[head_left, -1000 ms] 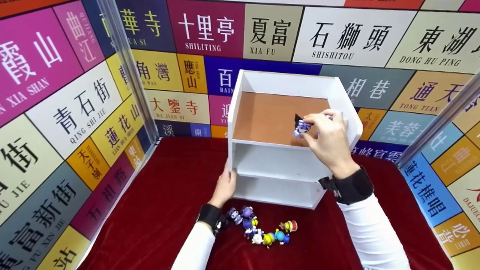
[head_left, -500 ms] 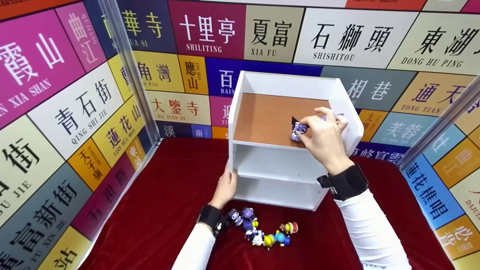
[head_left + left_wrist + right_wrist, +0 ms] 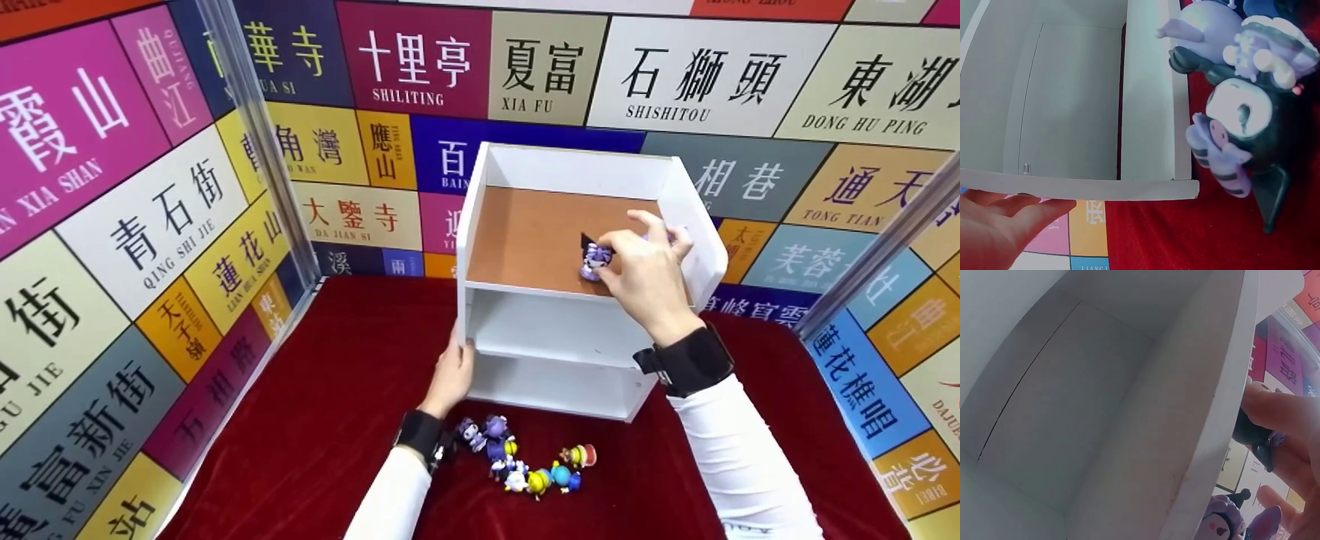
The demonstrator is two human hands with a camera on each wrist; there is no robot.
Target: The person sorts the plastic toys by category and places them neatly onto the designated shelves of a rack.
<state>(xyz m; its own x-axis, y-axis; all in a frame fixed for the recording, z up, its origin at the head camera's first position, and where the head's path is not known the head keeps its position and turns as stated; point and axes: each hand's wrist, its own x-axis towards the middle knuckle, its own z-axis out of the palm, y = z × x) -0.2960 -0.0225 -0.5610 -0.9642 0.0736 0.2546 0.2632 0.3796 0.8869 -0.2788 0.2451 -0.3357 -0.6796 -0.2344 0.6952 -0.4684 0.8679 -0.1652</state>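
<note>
My right hand (image 3: 652, 274) pinches a small purple-and-black figurine (image 3: 596, 259) between thumb and fingers, at the front edge of the brown top of a white shelf unit (image 3: 547, 382). In the right wrist view the held figurine (image 3: 1252, 430) shows mostly its black part. A second purple-haired figurine (image 3: 1221, 523) is on the top beside that hand, largely covered by it in the head view. My left hand (image 3: 450, 375) rests against the outside of the unit's left panel; the left wrist view shows its fingers (image 3: 1044, 216) extended along that panel.
Several small figurines lie on the red cloth (image 3: 337, 420) before the unit: purple ones (image 3: 495, 427), a yellow one (image 3: 538, 480), a blue one (image 3: 561, 474) and a red-and-yellow one (image 3: 581, 454). Walls with coloured sign panels (image 3: 709, 67) stand behind and at both sides.
My right hand has moved slightly left and down, bringing the figurine onto the front of the brown top. The left hand stays against the side panel.
</note>
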